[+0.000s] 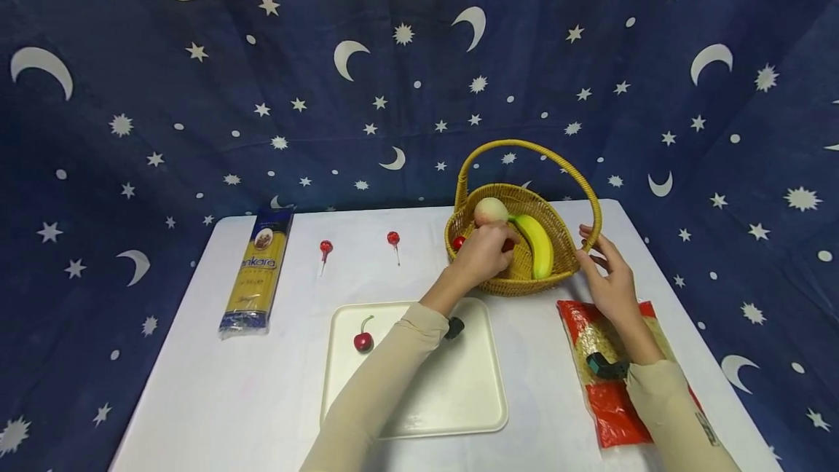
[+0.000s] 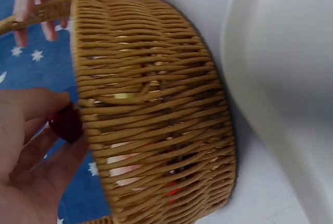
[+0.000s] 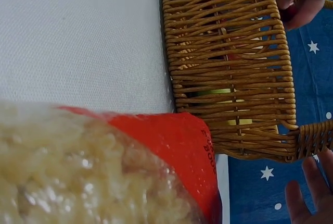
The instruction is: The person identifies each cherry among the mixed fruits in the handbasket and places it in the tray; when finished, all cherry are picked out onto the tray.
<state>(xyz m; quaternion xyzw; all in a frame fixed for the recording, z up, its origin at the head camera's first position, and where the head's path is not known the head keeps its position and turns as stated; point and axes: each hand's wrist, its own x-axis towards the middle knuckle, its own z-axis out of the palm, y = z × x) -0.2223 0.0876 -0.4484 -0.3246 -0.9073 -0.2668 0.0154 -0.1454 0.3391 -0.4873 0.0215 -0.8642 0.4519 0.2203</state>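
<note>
My left hand (image 1: 483, 253) pinches a dark red cherry (image 2: 66, 123) between thumb and fingertips, at the near rim of the wicker basket (image 1: 514, 287). The basket's tall arched handle (image 1: 539, 149) stands up. At the right end of that handle, my right hand (image 1: 609, 279) holds its base, thumb on the near side and fingers behind. A yellow banana (image 1: 541, 248), a pale peach (image 1: 491, 211) and a small red round thing (image 1: 459, 242) lie inside the basket. The left hand partly covers the peach and the cherry in the head view.
A cream tray (image 1: 452, 414) bearing a stemmed cherry (image 1: 363, 341) lies under my left forearm. Two red lollipops (image 1: 325, 247) lie behind it. A spaghetti packet (image 1: 258, 268) is at the left. Below my right forearm sits a red-and-clear pasta bag (image 1: 612, 414).
</note>
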